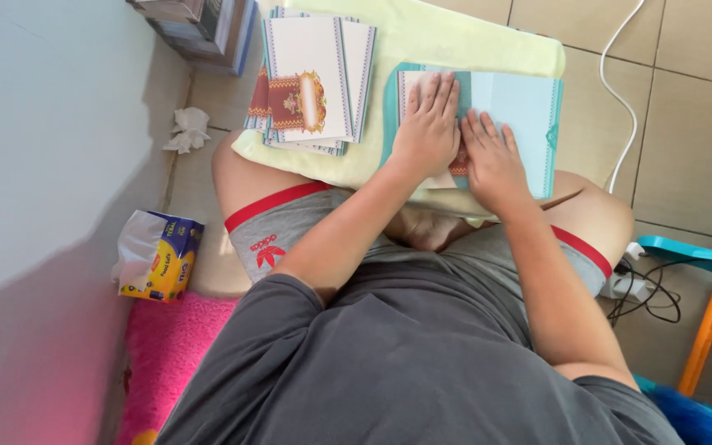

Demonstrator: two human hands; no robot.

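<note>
1. The pale blue card (514,103) with a teal border lay on the pale yellow cushion (488,45) across your lap, at the cushion's right half.
2. Your left hand (428,132) lay flat on the card's left part, fingers straight and together, pressing down rather than gripping anything.
3. Your right hand (492,161) lay flat just beside it, palm down, fingers slightly spread on the card, also clasping nothing.
4. The two hands touched along their inner edges near the card's lower middle, where a bit of red pattern showed between them.
5. To the left on the same cushion sat a stack of white cards (311,78) with patterned edges and a red ornamental panel, apart from the card under your hands.
6. On the tiled floor to your left lay a crumpled tissue (187,130), and nearer you a blue and yellow tissue box (162,255) beside a pink mat (166,354).
7. A white cable (624,91) ran over the tiles on your right.
</note>
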